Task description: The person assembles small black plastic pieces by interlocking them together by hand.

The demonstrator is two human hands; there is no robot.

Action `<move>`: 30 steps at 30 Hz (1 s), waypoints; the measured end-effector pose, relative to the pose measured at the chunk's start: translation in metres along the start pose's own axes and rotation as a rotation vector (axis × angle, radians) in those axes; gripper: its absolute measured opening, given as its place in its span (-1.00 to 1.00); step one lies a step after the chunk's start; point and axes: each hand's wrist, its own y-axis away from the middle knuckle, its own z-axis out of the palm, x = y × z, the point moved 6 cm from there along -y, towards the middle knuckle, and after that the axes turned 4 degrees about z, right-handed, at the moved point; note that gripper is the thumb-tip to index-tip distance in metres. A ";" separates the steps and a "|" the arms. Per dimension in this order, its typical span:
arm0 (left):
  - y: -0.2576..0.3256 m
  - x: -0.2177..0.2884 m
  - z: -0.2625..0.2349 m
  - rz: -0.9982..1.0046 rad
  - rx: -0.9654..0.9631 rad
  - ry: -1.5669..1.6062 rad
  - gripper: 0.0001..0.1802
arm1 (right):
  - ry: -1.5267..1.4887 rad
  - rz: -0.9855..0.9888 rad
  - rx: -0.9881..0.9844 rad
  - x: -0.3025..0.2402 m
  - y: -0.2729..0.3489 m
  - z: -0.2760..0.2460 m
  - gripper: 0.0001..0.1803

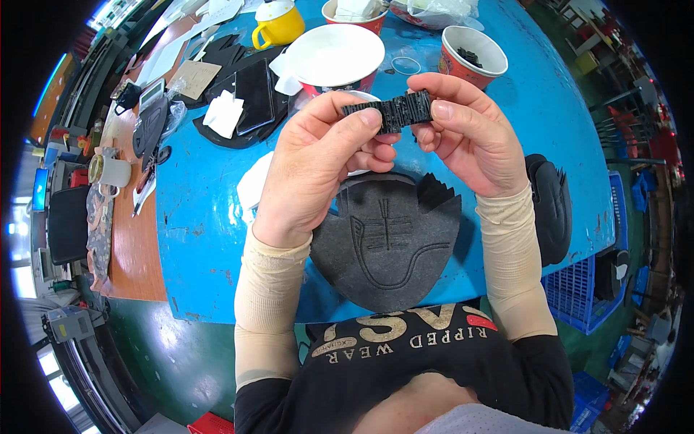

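Between my hands, above the table, is a short row of small ribbed black pieces [396, 113] pressed side by side; I cannot make out their exact kind. My left hand [307, 159] pinches its left end between thumb and fingers. On its right end, the thumb and forefinger of my right hand [481, 134] close from the other side. Under my hands lies a stack of dark grey, shield-shaped padded pieces [390, 246] with grooved lines on top. Several layers fan out at its upper right corner.
On the blue table [210, 253] stand a large white-lined paper bucket [336, 54], a paper bowl [473, 54] with small black pieces inside, and a yellow mug [278, 29]. More dark padded pieces [549, 210] lie at right. A blue crate [585, 289] stands beside the table.
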 end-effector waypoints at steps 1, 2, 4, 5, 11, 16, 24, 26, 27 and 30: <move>0.000 0.001 0.000 0.002 0.002 -0.004 -0.81 | -0.002 0.001 -0.003 0.000 0.000 0.001 -0.70; 0.000 0.001 0.000 0.004 0.003 -0.007 -0.81 | -0.004 0.003 -0.006 -0.001 -0.001 0.002 -0.70; 0.001 0.002 0.000 0.003 0.007 -0.005 -0.81 | -0.014 0.002 -0.005 0.000 -0.001 0.003 -0.70; 0.001 0.001 0.000 0.004 0.012 -0.001 -0.82 | -0.022 0.003 -0.005 0.000 -0.001 0.003 -0.71; 0.000 0.001 0.000 -0.011 0.003 -0.004 -0.80 | -0.024 0.019 -0.011 -0.001 0.000 0.004 -0.70; -0.002 -0.001 -0.003 -0.026 -0.031 0.071 -0.78 | -0.060 0.054 -0.004 0.006 -0.004 0.005 -0.68; -0.002 -0.001 -0.003 -0.041 -0.055 0.118 -0.79 | -0.094 0.054 -0.056 0.011 -0.006 0.001 -0.71; -0.004 -0.002 -0.003 0.000 -0.001 0.085 -0.80 | -0.104 0.018 -0.040 0.010 -0.007 -0.005 -0.68; -0.005 -0.003 -0.003 0.000 -0.006 0.087 -0.80 | -0.101 0.016 -0.038 0.009 -0.007 -0.006 -0.68; -0.003 -0.001 -0.006 0.012 0.019 0.078 -0.81 | -0.181 0.052 -0.004 0.010 -0.010 -0.007 -0.67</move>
